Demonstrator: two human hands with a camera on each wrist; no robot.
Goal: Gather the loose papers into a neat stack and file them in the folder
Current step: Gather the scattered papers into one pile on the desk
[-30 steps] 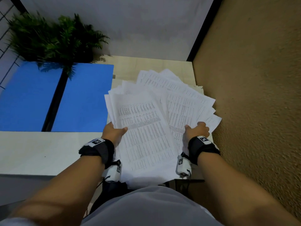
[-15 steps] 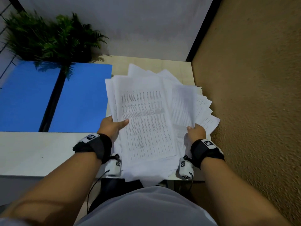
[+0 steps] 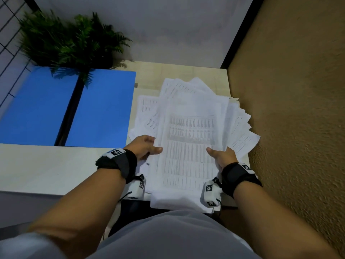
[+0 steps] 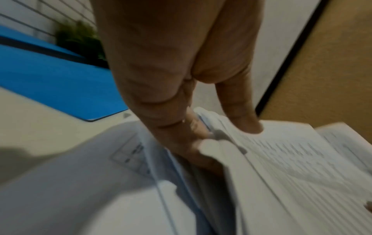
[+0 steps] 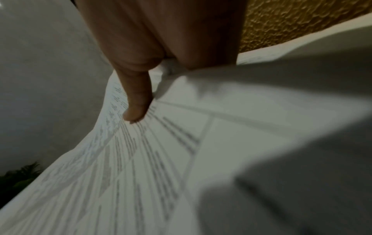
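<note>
A fanned, uneven bundle of printed white papers (image 3: 190, 139) sits over the right part of the table (image 3: 46, 169), gripped from both sides. My left hand (image 3: 152, 146) grips its left edge, with the thumb on top and the fingers underneath. The left wrist view shows that thumb (image 4: 241, 111) pressing the top sheets of the papers (image 4: 292, 159). My right hand (image 3: 217, 154) grips the right edge, its thumb (image 5: 136, 105) lying on the printed papers (image 5: 141, 174). The blue folder (image 3: 102, 109) lies open and flat to the left, apart from the papers.
A green potted plant (image 3: 69, 42) stands at the back left, overhanging the folder's black spine (image 3: 69, 113). A rough tan wall (image 3: 289, 109) runs close along the table's right edge. Bare table lies in front of the folder.
Both hands have lifted and squeezed the fanned sheets together. The left hand has moved right, so the hands are closer, and the top printed sheet now lies between both thumbs.
</note>
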